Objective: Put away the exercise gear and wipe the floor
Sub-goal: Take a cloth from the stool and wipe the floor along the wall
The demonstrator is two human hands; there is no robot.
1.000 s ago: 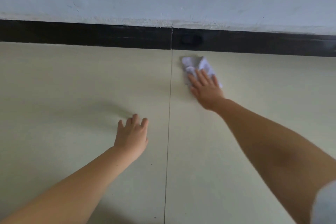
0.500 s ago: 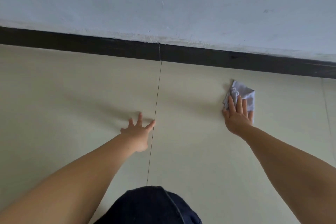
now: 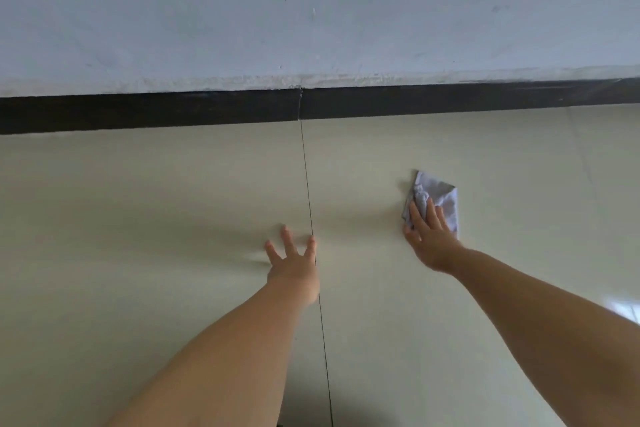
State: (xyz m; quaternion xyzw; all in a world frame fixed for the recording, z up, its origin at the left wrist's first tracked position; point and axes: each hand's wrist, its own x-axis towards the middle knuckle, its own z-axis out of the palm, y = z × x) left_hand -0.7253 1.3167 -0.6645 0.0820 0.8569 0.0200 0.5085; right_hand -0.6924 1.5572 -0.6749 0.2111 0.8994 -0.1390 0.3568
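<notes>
So my right hand [image 3: 429, 239] was flat on the cloth [image 3: 438, 199], fingers spread, pressing rather than gripping. The cloth stuck out ahead of my fingertips toward the black baseboard [image 3: 450, 100], on the floor [image 3: 173, 201] tile right of the grout line [image 3: 308, 191]. My left hand [image 3: 294, 267] was open, empty, braced beside that line. Bare tile lay between cloth and baseboard, so probably there next.

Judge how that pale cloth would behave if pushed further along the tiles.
The cloth looks thin and crumpled, so it would probably bunch rather than slide stiffly. The floor looks smooth, so under the flat right hand it should glide easily. Likely very light.
</notes>
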